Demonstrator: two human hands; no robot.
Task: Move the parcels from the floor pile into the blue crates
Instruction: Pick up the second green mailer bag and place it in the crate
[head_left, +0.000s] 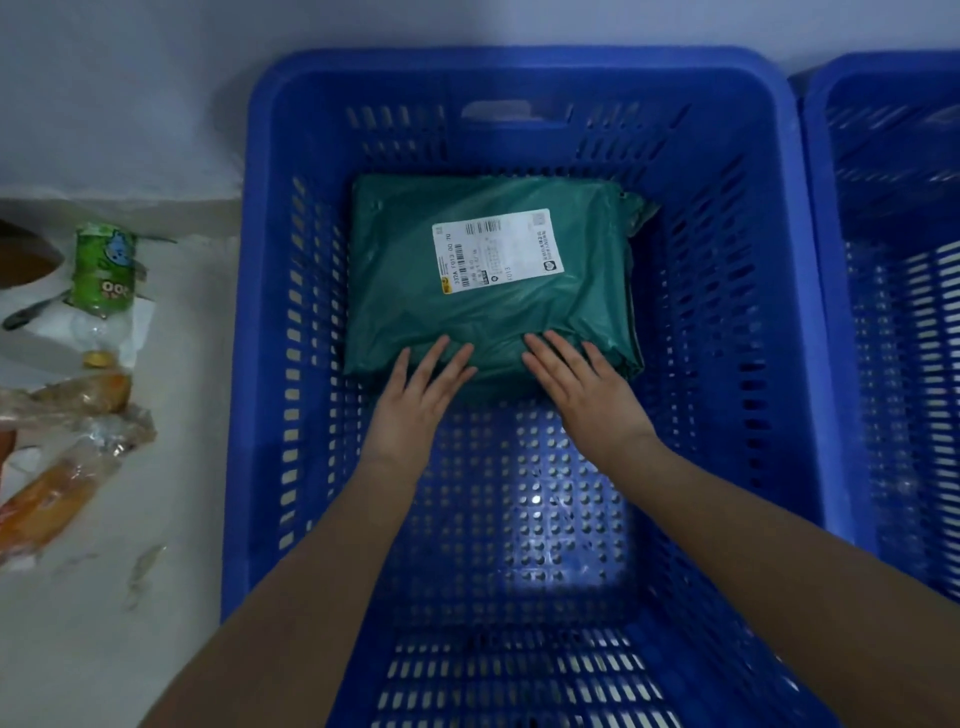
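- In the far half of the blue crate (270, 364), against its back wall: green parcel (488, 280), label up, lying flat.
- Left hand (415, 400) and right hand (587, 389) flat on the near edge, fingers spread, grip wide and holding nothing.
- Likely pressing or nudging into place.
- Risk: slick wrap sliding under the palms, bunching or skewing the parcel.
- Second crate (831, 312) just beside, right; contents unclear.
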